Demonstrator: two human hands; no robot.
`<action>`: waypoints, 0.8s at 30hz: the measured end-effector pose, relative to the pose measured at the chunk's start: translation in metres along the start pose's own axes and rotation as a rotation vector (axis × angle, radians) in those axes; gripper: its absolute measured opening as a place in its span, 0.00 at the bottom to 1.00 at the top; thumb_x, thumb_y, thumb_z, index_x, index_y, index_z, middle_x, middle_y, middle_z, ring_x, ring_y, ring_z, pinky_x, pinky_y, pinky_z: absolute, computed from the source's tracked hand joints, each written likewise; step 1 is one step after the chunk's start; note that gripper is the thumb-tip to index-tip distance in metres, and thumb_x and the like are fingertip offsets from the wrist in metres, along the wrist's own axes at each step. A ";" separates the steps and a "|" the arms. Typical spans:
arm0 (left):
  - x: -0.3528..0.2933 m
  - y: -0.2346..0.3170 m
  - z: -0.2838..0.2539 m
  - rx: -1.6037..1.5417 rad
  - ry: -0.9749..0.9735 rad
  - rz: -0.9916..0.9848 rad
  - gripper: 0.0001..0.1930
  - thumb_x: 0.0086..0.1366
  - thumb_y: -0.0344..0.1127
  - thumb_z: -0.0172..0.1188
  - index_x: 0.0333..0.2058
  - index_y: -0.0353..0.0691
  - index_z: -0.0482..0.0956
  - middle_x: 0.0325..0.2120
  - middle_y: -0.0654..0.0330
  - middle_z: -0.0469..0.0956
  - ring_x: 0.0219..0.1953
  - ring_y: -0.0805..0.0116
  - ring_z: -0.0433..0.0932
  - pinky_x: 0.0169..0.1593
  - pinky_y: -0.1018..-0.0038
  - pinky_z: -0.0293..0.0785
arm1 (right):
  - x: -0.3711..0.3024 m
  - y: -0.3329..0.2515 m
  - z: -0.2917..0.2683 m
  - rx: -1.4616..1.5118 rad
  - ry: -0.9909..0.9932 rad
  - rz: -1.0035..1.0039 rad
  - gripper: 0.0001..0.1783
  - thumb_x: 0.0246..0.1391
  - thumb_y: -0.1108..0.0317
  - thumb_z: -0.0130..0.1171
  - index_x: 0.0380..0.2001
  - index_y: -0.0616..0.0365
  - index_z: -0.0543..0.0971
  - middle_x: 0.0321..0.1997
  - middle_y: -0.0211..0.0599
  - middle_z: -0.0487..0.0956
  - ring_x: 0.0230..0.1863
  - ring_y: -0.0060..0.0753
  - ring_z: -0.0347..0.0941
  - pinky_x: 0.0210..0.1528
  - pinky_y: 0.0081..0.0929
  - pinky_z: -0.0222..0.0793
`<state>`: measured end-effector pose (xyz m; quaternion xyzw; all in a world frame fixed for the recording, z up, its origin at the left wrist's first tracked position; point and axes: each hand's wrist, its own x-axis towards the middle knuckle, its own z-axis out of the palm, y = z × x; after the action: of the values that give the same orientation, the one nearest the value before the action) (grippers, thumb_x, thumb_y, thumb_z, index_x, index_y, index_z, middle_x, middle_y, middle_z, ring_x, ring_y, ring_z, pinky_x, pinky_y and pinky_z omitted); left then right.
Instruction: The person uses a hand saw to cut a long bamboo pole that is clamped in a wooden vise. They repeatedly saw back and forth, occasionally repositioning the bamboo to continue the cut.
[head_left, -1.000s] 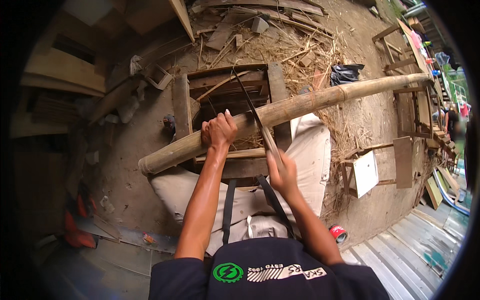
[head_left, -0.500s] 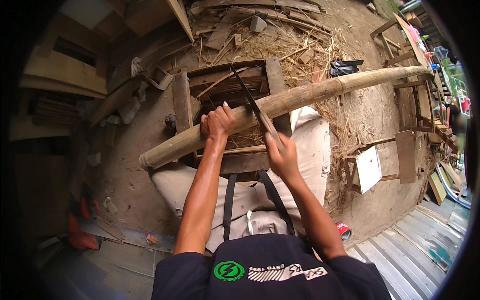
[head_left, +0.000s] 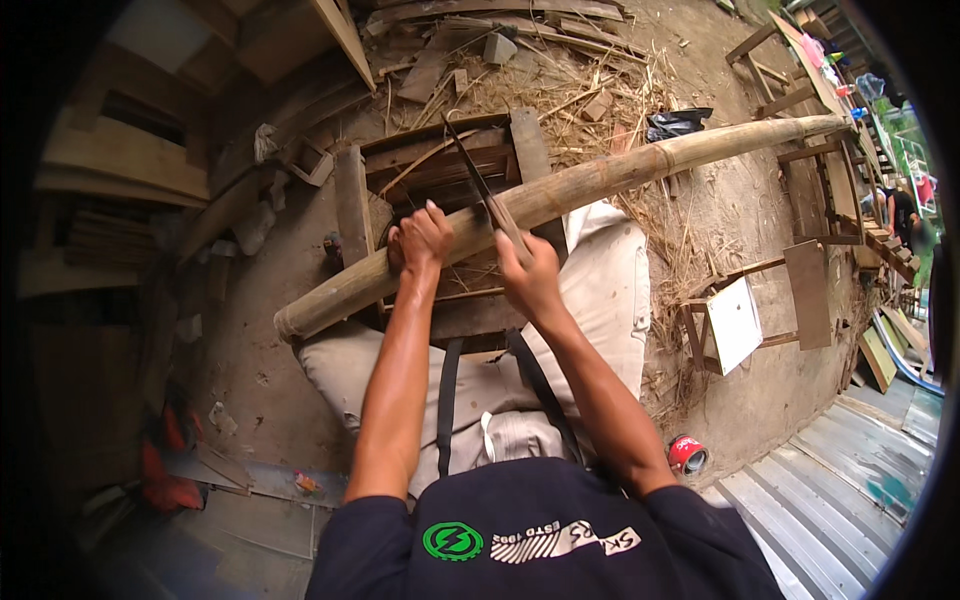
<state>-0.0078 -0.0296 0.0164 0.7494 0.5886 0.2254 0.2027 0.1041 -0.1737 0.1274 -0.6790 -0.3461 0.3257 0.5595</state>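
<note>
Tan, jointed bamboo pole (head_left: 600, 178) is laid slantwise over a dark, rough wooden frame (head_left: 530, 145), its long axis running from beyond the frame's near left corner, across the right edge, and away to the far right. Just beyond the left hand (head_left: 422, 240), which is nearer the pole, no gap is seen: its curled fingers are pressed on the pole, with the thumb raised. By the right hand (head_left: 530, 265), closed firmly, the wooden handle of a dark, narrow-bladed hand tool (head_left: 468, 160) is gripped on the near side. The pole is crossed by the blade just right of the left hand, its tip pointed toward the frame's far edge; how deep the blade sits cannot be told.

The frame is set on a brown dirt floor (head_left: 740, 200), strewn past its right edge with dry yellow straw (head_left: 690, 225). A crumpled black plastic bag (head_left: 678, 124) is seen beyond the pole, a red cylindrical can (head_left: 686, 454) near the grey corrugated metal sheets (head_left: 790, 500), and another person (head_left: 902, 215) at far right.
</note>
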 end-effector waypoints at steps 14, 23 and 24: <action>0.030 -0.012 0.006 0.081 -0.125 -0.086 0.30 0.69 0.49 0.45 0.22 0.26 0.81 0.22 0.33 0.77 0.26 0.35 0.79 0.34 0.47 0.75 | -0.019 0.050 -0.009 -0.017 -0.070 -0.072 0.15 0.63 0.66 0.57 0.26 0.64 0.74 0.15 0.37 0.71 0.18 0.21 0.63 0.22 0.29 0.61; 0.029 -0.012 0.001 -0.041 -0.141 -0.039 0.33 0.67 0.56 0.48 0.16 0.29 0.76 0.13 0.41 0.73 0.18 0.41 0.73 0.27 0.52 0.67 | -0.039 0.069 -0.011 0.041 -0.009 -0.027 0.16 0.61 0.60 0.56 0.30 0.65 0.76 0.17 0.33 0.71 0.20 0.22 0.64 0.23 0.27 0.60; 0.030 -0.012 0.000 -0.019 -0.205 -0.066 0.34 0.67 0.57 0.48 0.16 0.30 0.76 0.14 0.41 0.73 0.19 0.42 0.74 0.28 0.52 0.67 | -0.036 0.059 -0.013 0.102 -0.006 -0.080 0.17 0.61 0.60 0.56 0.29 0.65 0.75 0.17 0.32 0.70 0.20 0.21 0.65 0.23 0.26 0.60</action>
<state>-0.0115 0.0022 0.0123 0.7470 0.5868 0.1461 0.2764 0.1009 -0.2188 0.0730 -0.6342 -0.3577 0.3224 0.6049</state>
